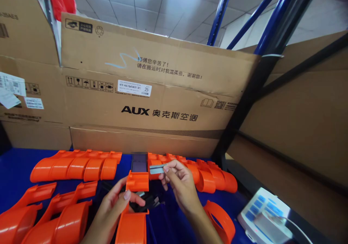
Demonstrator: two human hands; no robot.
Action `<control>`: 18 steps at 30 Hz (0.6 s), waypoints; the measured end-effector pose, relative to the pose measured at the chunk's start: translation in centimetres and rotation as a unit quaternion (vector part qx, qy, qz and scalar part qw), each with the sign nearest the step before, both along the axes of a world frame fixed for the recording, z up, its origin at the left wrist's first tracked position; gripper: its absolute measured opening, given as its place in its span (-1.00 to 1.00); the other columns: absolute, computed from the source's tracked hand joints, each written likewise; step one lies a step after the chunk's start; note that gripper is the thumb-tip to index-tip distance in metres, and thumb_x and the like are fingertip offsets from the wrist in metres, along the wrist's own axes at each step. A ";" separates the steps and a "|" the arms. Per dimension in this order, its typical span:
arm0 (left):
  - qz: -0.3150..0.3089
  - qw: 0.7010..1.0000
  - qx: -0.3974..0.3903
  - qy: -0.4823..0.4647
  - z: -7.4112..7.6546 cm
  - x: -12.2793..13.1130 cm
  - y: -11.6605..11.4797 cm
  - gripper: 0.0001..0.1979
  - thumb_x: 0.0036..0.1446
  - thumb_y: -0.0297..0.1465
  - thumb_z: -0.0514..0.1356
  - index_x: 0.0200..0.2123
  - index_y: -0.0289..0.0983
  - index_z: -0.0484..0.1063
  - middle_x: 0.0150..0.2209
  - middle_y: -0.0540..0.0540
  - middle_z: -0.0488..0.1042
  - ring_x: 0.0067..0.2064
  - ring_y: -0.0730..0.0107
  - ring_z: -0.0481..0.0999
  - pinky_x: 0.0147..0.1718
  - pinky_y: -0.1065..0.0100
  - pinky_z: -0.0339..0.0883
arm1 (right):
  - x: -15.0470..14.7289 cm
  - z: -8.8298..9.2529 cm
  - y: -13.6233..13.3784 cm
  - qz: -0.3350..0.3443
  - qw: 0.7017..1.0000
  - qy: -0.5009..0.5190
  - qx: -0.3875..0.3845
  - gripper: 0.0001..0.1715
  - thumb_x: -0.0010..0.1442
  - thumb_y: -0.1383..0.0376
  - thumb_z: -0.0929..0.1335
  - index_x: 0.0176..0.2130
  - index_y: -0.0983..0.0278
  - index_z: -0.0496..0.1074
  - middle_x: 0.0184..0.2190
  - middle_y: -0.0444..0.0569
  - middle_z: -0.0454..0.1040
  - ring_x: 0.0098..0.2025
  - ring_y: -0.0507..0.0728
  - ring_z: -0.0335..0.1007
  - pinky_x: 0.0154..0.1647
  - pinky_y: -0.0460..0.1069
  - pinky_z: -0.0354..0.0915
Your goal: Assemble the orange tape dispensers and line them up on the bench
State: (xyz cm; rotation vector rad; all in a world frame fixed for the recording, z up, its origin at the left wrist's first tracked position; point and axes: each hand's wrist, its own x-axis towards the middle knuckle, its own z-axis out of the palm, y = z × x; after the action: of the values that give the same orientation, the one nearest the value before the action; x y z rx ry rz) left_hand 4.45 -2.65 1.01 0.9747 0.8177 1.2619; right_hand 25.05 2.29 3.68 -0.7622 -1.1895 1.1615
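Note:
Low in the middle of the view, my left hand is closed around the narrow part of an orange curved plastic piece. Its wider lower end runs off the bottom edge. To the right, my right hand pinches a small flat greyish strip, metallic in look, between thumb and fingers. The strip points left, just above and beside the top of the orange piece, apart from it. Dark small parts lie partly hidden behind my left fingers.
Orange pieces stand in a left row and a right row, with more orange pieces at lower left. A loose orange ring-like piece lies right of my forearm. A white keypad device sits at right. Cardboard walls the back.

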 end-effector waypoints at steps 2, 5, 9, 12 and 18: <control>0.000 1.000 0.000 -0.002 0.2 0.1 -0.2 -0.34 0.06 0.01 0.33 0.10 -0.29 0.42 -0.38 -0.21 0.69 -0.43 0.19 0.57 -0.42 0.33 0.33 | -0.1 0.0 -0.1 0.008 1.000 -0.013 -0.002 -0.67 0.14 0.08 0.52 -0.34 0.23 0.42 -0.53 -0.12 0.54 -0.54 0.04 0.42 -0.57 -0.11 0.33; -0.007 1.000 0.003 0.004 0.1 -0.1 -0.3 -0.34 0.08 0.01 0.32 0.11 -0.29 0.42 -0.36 -0.22 0.69 -0.55 0.32 0.47 -0.53 0.37 0.24 | -0.4 -0.1 -0.3 0.007 1.000 -0.023 -0.002 -0.67 0.15 0.09 0.52 -0.33 0.24 0.42 -0.52 -0.11 0.55 -0.53 0.04 0.44 -0.55 -0.10 0.34; -0.003 1.000 0.014 0.001 -0.1 -0.2 -0.2 -0.33 0.10 0.02 0.30 0.14 -0.29 0.40 -0.40 -0.19 0.67 -0.57 0.34 0.47 -0.56 0.38 0.22 | -0.3 0.0 -0.6 -0.001 1.000 -0.026 0.011 -0.68 0.18 0.09 0.51 -0.32 0.24 0.42 -0.50 -0.10 0.57 -0.51 0.04 0.44 -0.52 -0.10 0.35; 0.002 1.000 0.019 0.001 -0.1 -0.2 -0.2 -0.28 0.09 0.03 0.30 0.19 -0.28 0.36 -0.42 -0.17 0.66 -0.57 0.32 0.49 -0.55 0.37 0.26 | 0.0 0.1 -0.7 0.024 0.999 -0.040 0.012 -0.68 0.18 0.10 0.51 -0.31 0.24 0.41 -0.46 -0.08 0.60 -0.49 0.04 0.45 -0.48 -0.08 0.38; 0.009 1.000 0.024 0.014 0.1 -0.1 -0.3 -0.25 0.10 -0.01 0.31 0.24 -0.29 0.31 -0.42 -0.17 0.65 -0.55 0.31 0.51 -0.51 0.34 0.32 | 0.7 0.1 -0.9 0.041 0.998 -0.042 -0.002 -0.66 0.14 0.12 0.53 -0.27 0.23 0.40 -0.45 -0.07 0.61 -0.44 0.06 0.50 -0.41 -0.07 0.39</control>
State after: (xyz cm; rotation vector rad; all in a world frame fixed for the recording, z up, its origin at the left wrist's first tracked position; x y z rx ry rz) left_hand 4.33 -3.00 1.06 1.0265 0.8230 1.2918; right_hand 25.78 1.38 3.75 -0.7782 -1.2985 1.2093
